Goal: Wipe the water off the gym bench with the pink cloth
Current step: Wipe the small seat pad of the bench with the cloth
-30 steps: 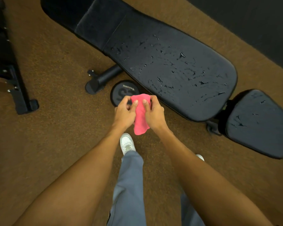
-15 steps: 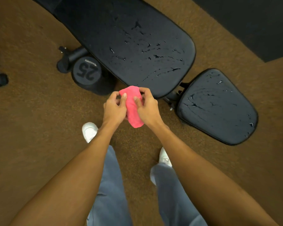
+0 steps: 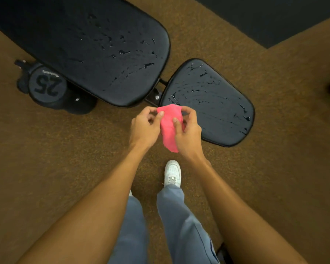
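Note:
A black gym bench lies across the upper half of the view. Its long back pad (image 3: 95, 50) and its smaller seat pad (image 3: 213, 103) both carry scattered water drops and streaks. I hold the pink cloth (image 3: 169, 128) bunched up between both hands, in the air just in front of the gap between the two pads. My left hand (image 3: 145, 128) pinches its upper left edge and my right hand (image 3: 189, 134) grips its right side. The cloth hangs down and touches neither pad.
A black 25 dumbbell (image 3: 48, 86) sits on the brown carpet under the back pad's left side, next to the bench's foot. My white shoe (image 3: 172, 173) and grey trousers stand close below the hands. A dark mat (image 3: 274, 14) covers the floor at top right.
I have stepped to the right along the bench, so the seat pad now lies just beyond my hands. Both hands still hold the cloth and have spread slightly apart on it.

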Action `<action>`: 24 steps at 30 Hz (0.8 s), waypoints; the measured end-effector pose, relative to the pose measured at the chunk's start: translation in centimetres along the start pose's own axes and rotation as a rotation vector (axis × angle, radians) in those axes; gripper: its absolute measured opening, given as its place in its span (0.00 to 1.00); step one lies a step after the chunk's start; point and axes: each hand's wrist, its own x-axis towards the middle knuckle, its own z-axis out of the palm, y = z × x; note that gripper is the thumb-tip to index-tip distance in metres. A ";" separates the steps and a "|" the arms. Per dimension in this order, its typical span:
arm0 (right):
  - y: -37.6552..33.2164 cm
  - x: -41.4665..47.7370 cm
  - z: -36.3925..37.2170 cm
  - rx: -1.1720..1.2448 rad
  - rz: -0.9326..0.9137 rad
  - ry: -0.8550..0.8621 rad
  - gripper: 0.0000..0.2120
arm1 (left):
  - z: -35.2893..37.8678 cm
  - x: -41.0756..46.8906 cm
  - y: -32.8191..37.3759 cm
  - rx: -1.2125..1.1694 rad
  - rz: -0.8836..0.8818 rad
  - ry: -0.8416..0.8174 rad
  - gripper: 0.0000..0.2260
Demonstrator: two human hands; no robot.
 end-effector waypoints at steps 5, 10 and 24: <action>2.0 -1.1 -3.3 0.012 0.030 0.127 0.17 | 4.1 0.0 1.2 0.061 0.075 -0.105 0.09; 4.1 -1.9 -5.8 -0.013 0.036 0.242 0.14 | 6.9 -0.1 2.2 0.104 0.137 -0.199 0.08; 9.1 -0.9 -9.8 -0.555 -0.018 0.413 0.22 | 9.0 3.8 3.7 0.701 0.709 -0.111 0.20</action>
